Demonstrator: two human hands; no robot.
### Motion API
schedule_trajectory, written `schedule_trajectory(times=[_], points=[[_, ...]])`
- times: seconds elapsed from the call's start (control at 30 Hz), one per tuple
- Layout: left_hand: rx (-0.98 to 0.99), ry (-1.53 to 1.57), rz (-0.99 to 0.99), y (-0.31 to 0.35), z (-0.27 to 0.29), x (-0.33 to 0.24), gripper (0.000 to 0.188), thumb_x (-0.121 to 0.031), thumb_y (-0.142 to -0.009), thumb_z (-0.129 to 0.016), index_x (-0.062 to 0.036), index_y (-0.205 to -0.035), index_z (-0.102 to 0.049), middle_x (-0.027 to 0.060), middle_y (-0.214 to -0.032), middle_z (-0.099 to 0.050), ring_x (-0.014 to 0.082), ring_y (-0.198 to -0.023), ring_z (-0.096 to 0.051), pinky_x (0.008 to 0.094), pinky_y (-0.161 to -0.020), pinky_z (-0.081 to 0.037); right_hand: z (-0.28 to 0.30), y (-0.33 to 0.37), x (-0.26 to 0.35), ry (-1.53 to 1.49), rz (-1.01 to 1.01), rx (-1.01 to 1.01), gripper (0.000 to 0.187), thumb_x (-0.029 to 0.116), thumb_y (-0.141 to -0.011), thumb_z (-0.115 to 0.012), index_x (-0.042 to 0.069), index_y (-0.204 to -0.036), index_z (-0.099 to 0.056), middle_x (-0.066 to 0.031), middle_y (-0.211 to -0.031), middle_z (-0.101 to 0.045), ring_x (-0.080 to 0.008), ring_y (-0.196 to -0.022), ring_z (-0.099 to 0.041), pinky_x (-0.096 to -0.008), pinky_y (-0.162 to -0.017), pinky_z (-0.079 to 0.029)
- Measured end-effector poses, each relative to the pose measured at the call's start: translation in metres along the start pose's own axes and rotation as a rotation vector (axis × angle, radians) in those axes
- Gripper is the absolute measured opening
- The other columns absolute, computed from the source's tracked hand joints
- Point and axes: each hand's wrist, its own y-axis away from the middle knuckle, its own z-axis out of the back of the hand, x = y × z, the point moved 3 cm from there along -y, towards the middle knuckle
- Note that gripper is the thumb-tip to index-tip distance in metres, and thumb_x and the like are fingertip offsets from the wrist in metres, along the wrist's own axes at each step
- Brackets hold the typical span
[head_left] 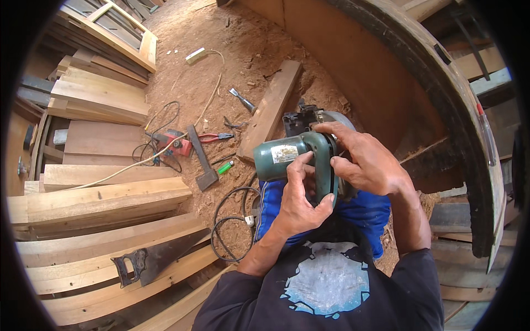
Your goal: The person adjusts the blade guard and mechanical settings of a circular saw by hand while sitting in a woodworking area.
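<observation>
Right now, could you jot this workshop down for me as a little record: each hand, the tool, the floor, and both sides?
Left hand: holding the power tool by its handle
Right hand: touching the same tool; exact grip partly hidden
Power tool: green body, pale label
Floor: hammer, red-handled pliers, chisel, green lighter, plank, sawdust
Left side: stacked boards, handsaw lying on them
Right side: large brown panel

I watch through one wide fisheye view from head height, facing down at the green power tool (269,163), close below, with floor (185,91) beyond it.
</observation>
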Motion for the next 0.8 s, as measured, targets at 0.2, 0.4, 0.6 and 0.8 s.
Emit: schedule_trajectory(times=[0.2, 0.4, 0.6, 0.8], points=[[0.004, -0.099, -0.008, -0.001, -0.005, -0.001, 0.104, -0.006, -0.084, -0.074, -0.0062, -0.169, -0.015, 0.0110, -0.122, -0.059, 0.0167, -0.102, -0.064, 0.0327, -0.089, -0.055, -0.013, 0.013, -0.003, -0.033, 0.032, -0.183, 0.061, 0.017, -0.092, -0.061, 0.000, -0.150, -0.051, -0.0315, -0.124, -0.070, -0.0475, -0.113, -0.071, -0.0532, -0.100, -0.055], [0.013, -0.096, -0.048, -0.001, 0.006, -0.007, 0.104, -0.005, -0.084, -0.071, -0.0034, -0.172, -0.015, 0.0136, -0.124, -0.061, 0.0200, -0.109, -0.067, 0.0352, -0.095, -0.056, -0.001, 0.000, 0.001, -0.238, -0.037, -0.024, 0.067, 0.013, -0.090, -0.065, -0.006, -0.153, -0.048, -0.0289, -0.135, -0.067, -0.0386, -0.124, -0.069, -0.0471, -0.105, -0.054], [-0.040, -0.067, -0.110, 0.001, 0.010, -0.004, 0.103, -0.002, -0.082, -0.073, -0.0024, -0.171, -0.023, 0.0151, -0.119, -0.069, 0.0228, -0.098, -0.073, 0.0357, -0.089, -0.059, -0.050, 0.010, -0.006, -0.191, 0.050, -0.382, 0.066, 0.009, -0.089, -0.058, -0.008, -0.152, -0.048, -0.0340, -0.135, -0.065, -0.0482, -0.130, -0.063, -0.0500, -0.114, -0.048], [0.000, -0.192, -0.141, -0.001, 0.005, -0.005, 0.102, -0.008, -0.083, -0.075, -0.0007, -0.171, -0.023, 0.0176, -0.122, -0.069, 0.0275, -0.106, -0.074, 0.0376, -0.093, -0.059, -0.038, 0.013, 0.009, 0.008, -0.057, -0.279, 0.068, 0.008, -0.091, -0.057, -0.011, -0.154, -0.044, -0.0394, -0.141, -0.060, -0.0540, -0.134, -0.058, -0.0492, -0.118, -0.044]])
